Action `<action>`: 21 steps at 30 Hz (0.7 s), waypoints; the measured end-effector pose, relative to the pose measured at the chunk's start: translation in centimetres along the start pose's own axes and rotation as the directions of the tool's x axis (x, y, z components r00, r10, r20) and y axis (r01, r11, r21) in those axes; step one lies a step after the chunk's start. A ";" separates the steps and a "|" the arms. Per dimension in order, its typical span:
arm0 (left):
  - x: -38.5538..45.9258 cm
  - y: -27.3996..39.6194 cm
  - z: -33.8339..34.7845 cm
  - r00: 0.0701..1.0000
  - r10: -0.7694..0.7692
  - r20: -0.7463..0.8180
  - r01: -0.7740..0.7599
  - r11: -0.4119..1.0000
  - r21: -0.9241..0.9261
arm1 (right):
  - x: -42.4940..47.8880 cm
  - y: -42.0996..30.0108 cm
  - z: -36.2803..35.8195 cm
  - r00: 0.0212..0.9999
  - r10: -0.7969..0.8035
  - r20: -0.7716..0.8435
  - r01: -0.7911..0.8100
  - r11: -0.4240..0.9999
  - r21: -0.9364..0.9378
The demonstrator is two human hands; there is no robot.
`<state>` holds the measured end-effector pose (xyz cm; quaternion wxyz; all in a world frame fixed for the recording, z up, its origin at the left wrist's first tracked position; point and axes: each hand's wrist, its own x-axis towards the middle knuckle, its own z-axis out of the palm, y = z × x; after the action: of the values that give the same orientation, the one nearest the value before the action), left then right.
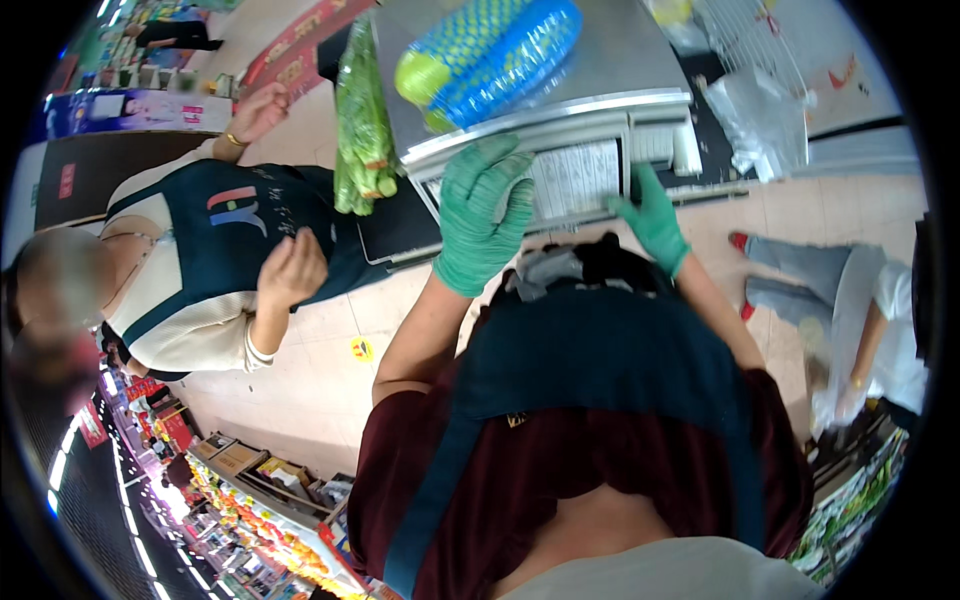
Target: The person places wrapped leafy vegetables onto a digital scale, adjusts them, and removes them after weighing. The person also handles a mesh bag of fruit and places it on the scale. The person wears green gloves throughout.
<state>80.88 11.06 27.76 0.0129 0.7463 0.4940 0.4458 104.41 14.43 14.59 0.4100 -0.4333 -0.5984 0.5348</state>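
Note:
My left hand, in a green knit glove, is curled in front of the key panel of a weighing scale. Its thumb stands apart from the bent fingers, and I see nothing held. At the panel's right end, my gloved right hand has thumb and fingers spread with nothing between them. On the scale's metal platform lie two long pieces of green produce in blue patterned wrapping. A bunch of leafy green stalks in clear plastic rests along the platform's left side.
A co-worker in a dark apron stands at left, both hands raised near the stalks. Clear plastic bags hang by a white wire rack at right. Another person is farther right. Behind is a fruit display.

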 end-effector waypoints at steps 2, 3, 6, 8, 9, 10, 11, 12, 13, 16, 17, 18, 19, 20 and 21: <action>1.9 -1.1 -1.1 0.995 -0.012 -0.101 0.016 0.999 0.041 | -1.2 2.1 -0.2 0.997 -0.031 -0.065 0.018 0.981 -0.194; 2.5 -1.8 -1.4 0.990 -0.059 -0.131 0.060 0.998 0.004 | -1.0 1.6 0.1 0.998 -0.016 -0.065 0.007 0.991 -0.136; 4.3 -3.0 -1.9 0.984 -0.070 -0.166 0.086 0.992 0.094 | -0.8 1.9 0.8 0.992 -0.030 -0.122 0.019 0.996 -0.089; 5.9 -3.2 -2.2 0.988 -0.073 -0.138 0.101 0.973 0.209 | -0.8 1.7 0.6 0.996 -0.026 -0.090 0.010 0.984 -0.181; 6.9 -2.9 -2.5 0.990 -0.092 -0.107 0.117 0.959 0.258 | -0.7 1.5 0.7 0.997 0.000 -0.075 -0.004 0.998 -0.058; 7.5 -2.6 -2.7 0.991 -0.117 -0.069 0.133 0.943 0.305 | -0.8 1.5 0.8 0.998 0.034 -0.058 -0.030 0.997 0.065; 8.2 -2.8 -2.9 0.990 -0.131 -0.050 0.140 0.938 0.318 | -0.5 1.1 0.6 0.995 0.097 -0.009 -0.095 0.989 0.112; 8.6 -3.5 -3.1 0.987 -0.148 -0.067 0.161 0.941 0.297 | -0.4 0.9 0.6 0.996 0.087 0.007 -0.087 0.989 0.116; 8.6 -5.0 -2.9 0.982 -0.174 -0.075 0.187 0.944 0.272 | -0.5 1.1 0.5 0.996 0.091 0.022 -0.093 0.988 0.121; 9.8 -6.4 -3.3 0.934 -0.356 -0.009 0.353 0.922 0.158 | -0.6 0.5 0.4 0.989 0.145 0.019 -0.146 0.985 0.090; 10.1 -6.4 -3.4 0.912 -0.410 0.011 0.405 0.904 0.135 | -0.5 0.7 0.2 0.995 0.101 0.011 -0.102 0.992 0.072; 10.3 -6.5 -3.5 0.885 -0.465 0.035 0.458 0.881 0.119 | -0.3 1.3 0.2 0.998 0.061 0.006 -0.061 0.996 0.059; 10.3 -6.5 -3.4 0.906 -0.422 0.026 0.420 0.905 0.062 | -0.4 1.7 -0.3 0.998 0.059 0.010 -0.057 0.992 -0.110; 10.6 -6.6 -3.5 0.898 -0.438 0.050 0.434 0.898 0.078 | -0.3 2.0 -0.2 1.000 0.002 -0.009 -0.002 1.000 0.028; 10.9 -6.7 -3.4 0.886 -0.457 0.084 0.449 0.888 0.094 | -0.1 2.2 -1.0 1.000 -0.028 0.007 0.029 0.989 -0.145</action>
<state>74.95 21.25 33.89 0.1154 0.6325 0.6690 0.3729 105.56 14.74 12.54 0.3835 -0.4522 -0.6428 0.4851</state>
